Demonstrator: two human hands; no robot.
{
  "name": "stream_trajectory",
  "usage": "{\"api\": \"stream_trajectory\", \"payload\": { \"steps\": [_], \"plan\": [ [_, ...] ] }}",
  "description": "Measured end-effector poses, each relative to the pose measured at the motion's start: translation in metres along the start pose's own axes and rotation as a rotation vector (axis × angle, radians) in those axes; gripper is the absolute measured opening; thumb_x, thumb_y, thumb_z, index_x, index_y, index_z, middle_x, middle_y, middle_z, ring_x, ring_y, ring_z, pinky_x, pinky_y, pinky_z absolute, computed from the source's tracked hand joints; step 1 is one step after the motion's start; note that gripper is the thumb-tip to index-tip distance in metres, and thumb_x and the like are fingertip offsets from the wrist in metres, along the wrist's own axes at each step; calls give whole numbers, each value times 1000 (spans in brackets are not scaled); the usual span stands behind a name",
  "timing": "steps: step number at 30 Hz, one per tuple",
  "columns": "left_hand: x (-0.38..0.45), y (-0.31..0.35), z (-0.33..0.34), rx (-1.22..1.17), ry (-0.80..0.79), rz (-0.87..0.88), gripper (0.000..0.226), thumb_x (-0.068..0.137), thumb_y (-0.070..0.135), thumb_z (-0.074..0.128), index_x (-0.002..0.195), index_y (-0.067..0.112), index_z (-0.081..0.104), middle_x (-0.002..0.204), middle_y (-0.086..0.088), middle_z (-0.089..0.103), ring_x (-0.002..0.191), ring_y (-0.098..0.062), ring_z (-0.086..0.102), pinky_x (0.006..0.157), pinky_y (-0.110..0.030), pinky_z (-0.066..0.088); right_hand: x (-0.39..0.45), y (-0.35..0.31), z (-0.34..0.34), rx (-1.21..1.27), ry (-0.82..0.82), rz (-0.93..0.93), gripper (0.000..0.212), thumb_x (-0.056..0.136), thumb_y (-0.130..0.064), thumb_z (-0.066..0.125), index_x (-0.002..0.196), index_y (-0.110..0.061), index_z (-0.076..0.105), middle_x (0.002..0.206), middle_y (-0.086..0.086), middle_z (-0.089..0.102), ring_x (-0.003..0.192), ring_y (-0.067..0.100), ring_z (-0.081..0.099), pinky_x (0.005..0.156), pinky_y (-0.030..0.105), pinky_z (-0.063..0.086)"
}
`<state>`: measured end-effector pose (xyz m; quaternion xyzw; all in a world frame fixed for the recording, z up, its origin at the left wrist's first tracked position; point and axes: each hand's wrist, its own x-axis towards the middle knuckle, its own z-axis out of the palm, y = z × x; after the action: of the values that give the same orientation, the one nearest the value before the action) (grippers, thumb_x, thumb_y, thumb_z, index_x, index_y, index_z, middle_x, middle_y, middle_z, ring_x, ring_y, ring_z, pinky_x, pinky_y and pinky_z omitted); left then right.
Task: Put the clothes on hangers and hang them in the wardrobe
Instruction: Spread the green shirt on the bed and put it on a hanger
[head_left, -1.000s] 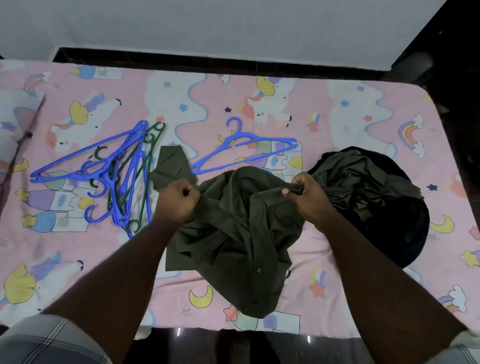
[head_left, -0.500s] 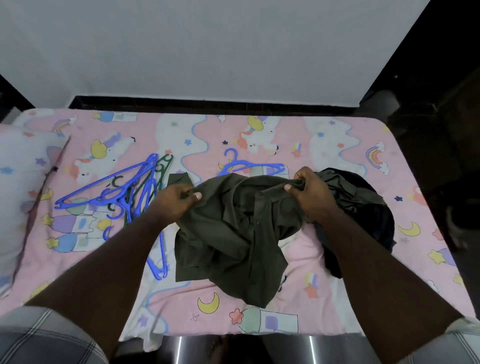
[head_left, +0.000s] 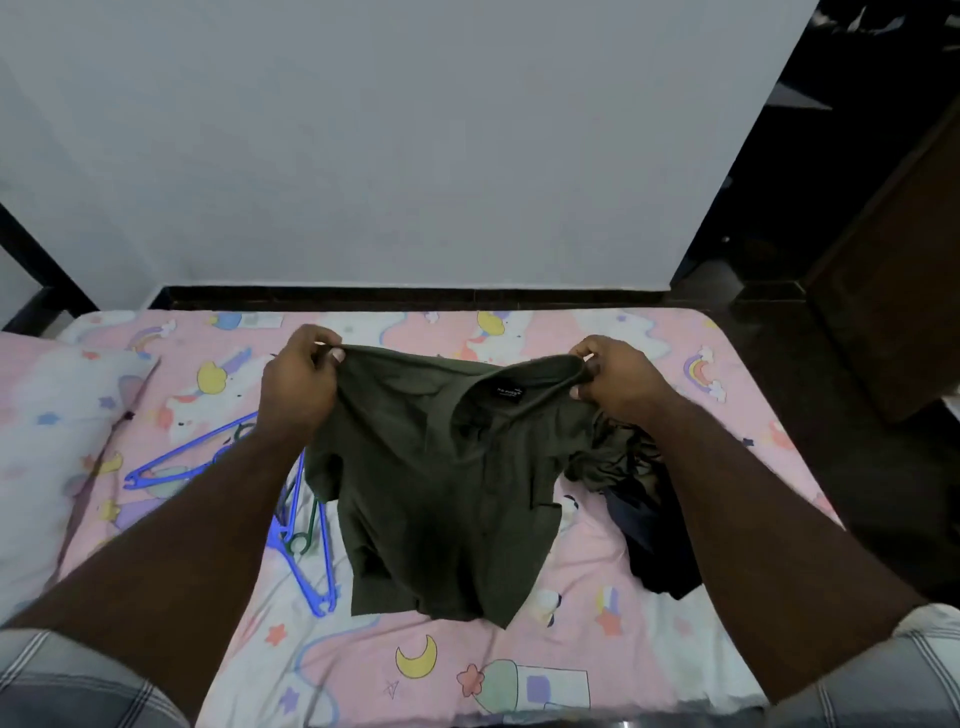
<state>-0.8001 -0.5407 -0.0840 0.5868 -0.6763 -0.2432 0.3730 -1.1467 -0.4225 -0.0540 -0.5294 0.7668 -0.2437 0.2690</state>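
Left hand (head_left: 298, 382) and right hand (head_left: 618, 379) are each pinching a shoulder of one olive-green cotton shirt (head_left: 447, 483), lifting it over the pink cartoon-print bedsheet (head_left: 571, 649). Several blue and green plastic hangers (head_left: 291, 519) lying left, one dark clothes heap (head_left: 644, 514) right, white pillow (head_left: 47, 441) far left, grey wall (head_left: 415, 145) behind.

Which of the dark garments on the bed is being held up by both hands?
The olive green collared shirt, gripped at its shoulders by the left hand and right hand. The other dark clothes lie crumpled to its right.
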Motion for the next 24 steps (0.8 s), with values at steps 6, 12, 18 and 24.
{"api": "stream_trajectory", "payload": {
  "steps": [6, 12, 18, 24],
  "plan": [
    [15, 37, -30, -55, 161, 12, 13, 100, 19, 53, 108, 15, 63, 95, 2, 63, 87, -16, 53, 76, -23, 33, -1, -37, -30, 123, 260, -124, 31, 82, -3, 68, 100, -28, 63, 85, -10, 69, 79, 9, 66, 72, 24, 50],
    [28, 71, -45, -120, 156, 9, 17, 103, 24, 47, 112, 14, 57, 102, 0, 60, 93, -19, 52, 81, -26, 34, -13, -38, -22, -42, 181, -132, 40, 82, -5, 67, 119, -20, 60, 82, -8, 63, 87, 21, 64, 57, 11, 37],
    [31, 74, -70, -66, 86, 159, 10, 103, 24, 49, 113, 20, 48, 96, 1, 61, 84, -24, 54, 76, -33, 37, -17, -75, -65, -27, 622, -198, 27, 88, -10, 50, 105, -19, 69, 99, 4, 74, 97, 27, 66, 81, 31, 47],
    [38, 82, -78, 88, 85, 454, 19, 94, 38, 66, 104, 24, 60, 101, -2, 58, 96, -9, 49, 82, -27, 39, -18, -97, -89, 27, 700, -268, 22, 96, -20, 48, 113, -19, 62, 85, -2, 61, 87, 24, 61, 74, 31, 41]
  ]
}}
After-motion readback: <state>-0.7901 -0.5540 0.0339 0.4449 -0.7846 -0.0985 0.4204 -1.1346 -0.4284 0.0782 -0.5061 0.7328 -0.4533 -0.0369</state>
